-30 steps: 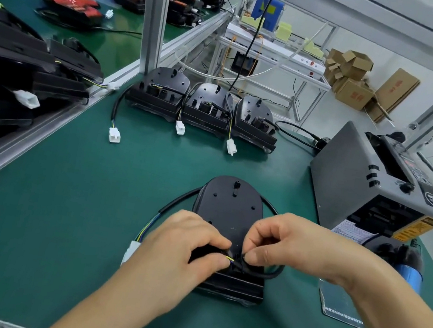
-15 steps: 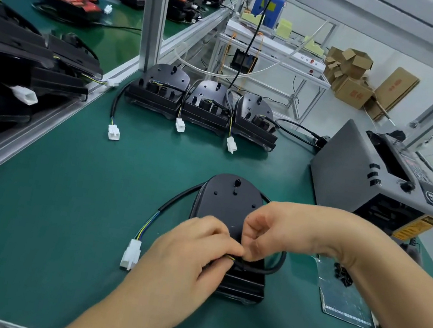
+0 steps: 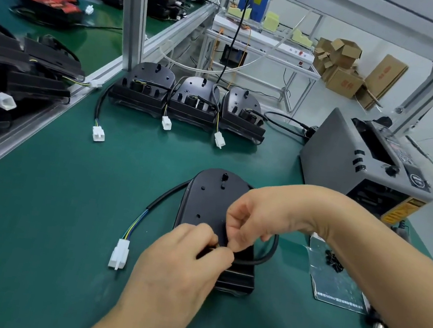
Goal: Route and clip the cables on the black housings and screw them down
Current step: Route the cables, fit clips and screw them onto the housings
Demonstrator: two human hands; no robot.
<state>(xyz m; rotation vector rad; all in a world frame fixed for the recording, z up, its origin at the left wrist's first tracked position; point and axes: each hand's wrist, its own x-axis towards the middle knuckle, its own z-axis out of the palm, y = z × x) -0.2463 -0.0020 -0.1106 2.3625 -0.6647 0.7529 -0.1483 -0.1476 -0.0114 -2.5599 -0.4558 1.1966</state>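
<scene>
Plainly, in the head view, the housing point(image 3: 212, 200) lies flat on the green surface point(image 3: 56, 223) before the person. Its cable point(image 3: 265, 258) loops out on the right, and a sheathed run curves down the left side to a white connector point(image 3: 119, 255). Both hands are curled tight: the left hand point(image 3: 188, 256) and right hand point(image 3: 255, 216) pinch the cable together at the housing's near end, though their fingertips hide the clip. I'd worry about the thin wires. Forced in crooked, they could kink or spring out, and the housing could skid. The screws point(image 3: 332, 262) wait just right.
</scene>
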